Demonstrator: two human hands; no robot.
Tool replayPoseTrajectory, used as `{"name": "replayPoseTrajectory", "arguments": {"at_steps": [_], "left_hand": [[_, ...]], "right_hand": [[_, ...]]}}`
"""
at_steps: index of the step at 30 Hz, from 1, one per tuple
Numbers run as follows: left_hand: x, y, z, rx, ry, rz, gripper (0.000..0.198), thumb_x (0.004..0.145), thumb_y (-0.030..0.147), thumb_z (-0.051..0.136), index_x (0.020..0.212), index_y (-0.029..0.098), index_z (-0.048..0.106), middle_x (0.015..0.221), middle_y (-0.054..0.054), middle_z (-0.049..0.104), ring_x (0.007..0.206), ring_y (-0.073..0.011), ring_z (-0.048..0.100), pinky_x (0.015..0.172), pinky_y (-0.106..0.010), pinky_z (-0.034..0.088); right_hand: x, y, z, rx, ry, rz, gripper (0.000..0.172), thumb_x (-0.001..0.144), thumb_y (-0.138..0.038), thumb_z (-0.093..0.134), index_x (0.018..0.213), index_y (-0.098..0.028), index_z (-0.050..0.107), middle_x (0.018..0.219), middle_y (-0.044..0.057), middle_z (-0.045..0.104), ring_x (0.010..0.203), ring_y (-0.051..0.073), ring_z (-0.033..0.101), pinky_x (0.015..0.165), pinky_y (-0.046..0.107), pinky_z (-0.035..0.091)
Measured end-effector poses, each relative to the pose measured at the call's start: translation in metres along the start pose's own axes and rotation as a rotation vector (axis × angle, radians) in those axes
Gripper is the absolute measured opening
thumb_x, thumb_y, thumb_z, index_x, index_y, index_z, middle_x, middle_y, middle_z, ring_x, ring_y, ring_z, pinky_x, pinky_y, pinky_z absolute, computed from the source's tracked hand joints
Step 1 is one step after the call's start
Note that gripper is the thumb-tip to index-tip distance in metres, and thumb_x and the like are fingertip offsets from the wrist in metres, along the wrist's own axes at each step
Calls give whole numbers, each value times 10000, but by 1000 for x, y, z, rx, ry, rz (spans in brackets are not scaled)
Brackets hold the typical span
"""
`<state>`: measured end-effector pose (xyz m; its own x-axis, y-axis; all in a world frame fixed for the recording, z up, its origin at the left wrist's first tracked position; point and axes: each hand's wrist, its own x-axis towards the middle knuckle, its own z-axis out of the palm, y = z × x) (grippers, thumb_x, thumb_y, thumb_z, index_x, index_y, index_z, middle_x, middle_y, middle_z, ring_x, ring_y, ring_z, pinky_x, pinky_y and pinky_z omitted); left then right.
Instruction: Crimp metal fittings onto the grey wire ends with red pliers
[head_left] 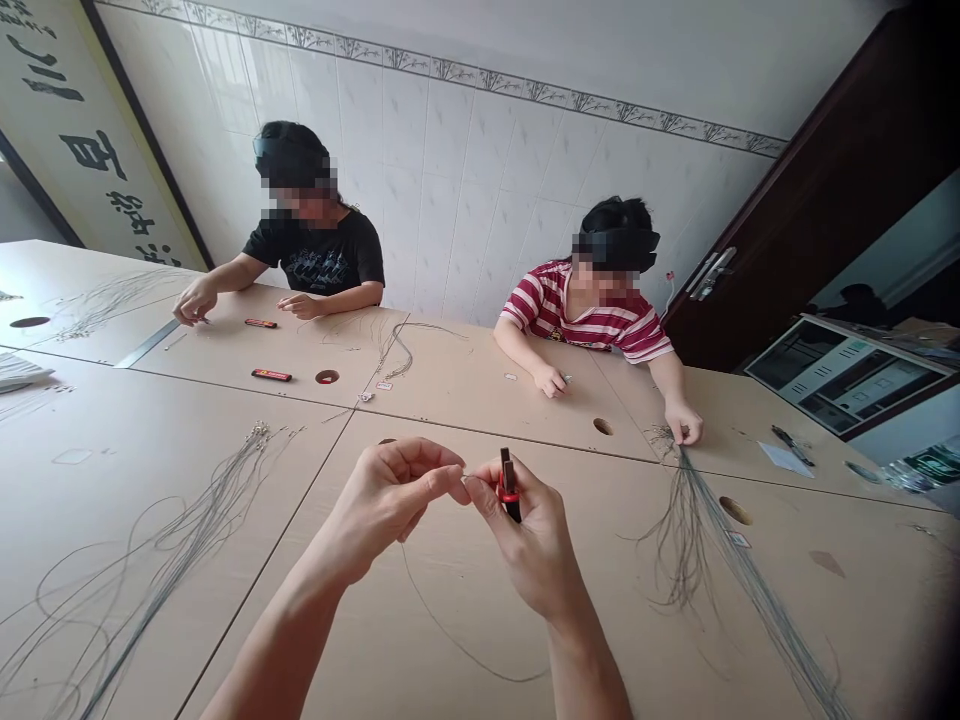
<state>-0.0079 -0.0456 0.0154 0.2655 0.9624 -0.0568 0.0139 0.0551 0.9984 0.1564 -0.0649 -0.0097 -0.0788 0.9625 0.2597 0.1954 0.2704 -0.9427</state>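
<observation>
Thin cord [459, 642] trails in a curve at six o'clock, a part of it pinched by the fingertips of the left hand [459, 477] and the right hand [475, 484], which also grips a black-and-red tool [509, 495]. I'd judge this strand unfinished. At eight o'clock a cord bundle [191, 535] with pale-tipped ends lies on the counter [487, 580], perhaps done; what remains I can't tell. At two, a striped-shirted co-worker [574, 310] pinches another bundle [761, 590].

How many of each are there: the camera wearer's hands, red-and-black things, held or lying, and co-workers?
Wearer's hands (left hand, right hand): 2
Held red-and-black tool: 1
Lying red-and-black sticks: 2
Co-workers: 2
Total: 7
</observation>
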Motion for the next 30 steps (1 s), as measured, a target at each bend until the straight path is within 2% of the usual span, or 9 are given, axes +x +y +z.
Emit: {"name": "replayPoseTrajectory", "arguments": {"at_steps": [4,9,15,24,30], "left_hand": [[0,0,-1,-3,-21,11,203,845,326,643,756,152,700,725,-5,686,419,-10,275,377,-166,199],[2,-2,0,-5,-36,24,158,797,295,679,763,141,693,698,-22,694,407,-12,295,364,-160,199],[2,-4,3,16,-61,99,188,815,303,638,746,130,664,720,-45,709,407,-15,300,360,-155,243],[1,-4,-2,42,-44,93,194,821,317,631,749,138,644,705,-25,688,413,-20,304,359,-154,259],[-1,-4,-6,80,-50,111,175,816,302,629,743,144,643,650,-11,665,417,-32,322,354,-152,272]], "right_hand": [[-2,-2,1,-11,26,-13,203,909,-350,582,766,-206,563,719,-26,558,639,101,441,578,222,347],[-4,-3,1,-22,41,-16,203,903,-337,585,755,-201,556,704,-25,556,636,103,451,587,220,366],[-4,-2,0,-38,40,-9,226,904,-368,581,762,-194,553,697,-19,568,636,104,464,590,219,382],[-1,-2,2,33,-28,6,251,905,-399,571,766,-190,573,731,3,600,655,117,455,618,246,383],[-1,-7,4,96,-87,26,282,908,-393,557,716,-187,555,697,-9,541,624,111,368,583,258,313]]}}
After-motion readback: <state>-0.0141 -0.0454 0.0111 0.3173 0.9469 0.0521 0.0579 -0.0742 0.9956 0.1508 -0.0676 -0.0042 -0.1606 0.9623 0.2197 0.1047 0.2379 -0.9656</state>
